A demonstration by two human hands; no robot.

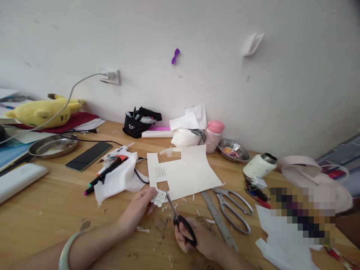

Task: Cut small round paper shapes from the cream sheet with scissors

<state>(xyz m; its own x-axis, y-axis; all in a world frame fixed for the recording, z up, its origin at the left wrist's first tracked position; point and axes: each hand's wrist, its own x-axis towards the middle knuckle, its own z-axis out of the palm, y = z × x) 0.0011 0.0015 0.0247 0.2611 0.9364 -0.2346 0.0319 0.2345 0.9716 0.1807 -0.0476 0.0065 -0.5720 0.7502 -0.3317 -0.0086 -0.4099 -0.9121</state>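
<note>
Black-handled scissors (176, 217) sit in the right hand (193, 235), its fingers curled through and around the loops, blades slanting up-left to the edge of a small paper cutout (159, 198). The left hand (144, 198) reaches in from the lower left, a smooth, pale bangle (65, 250) round the arm, thumb and fingers pinching that scalloped, line-drawn cutout above the wooden table (112, 221), beside a notched cream card sheet (194, 168). Near the right hand lies a flat metal ruler (218, 219).
</note>
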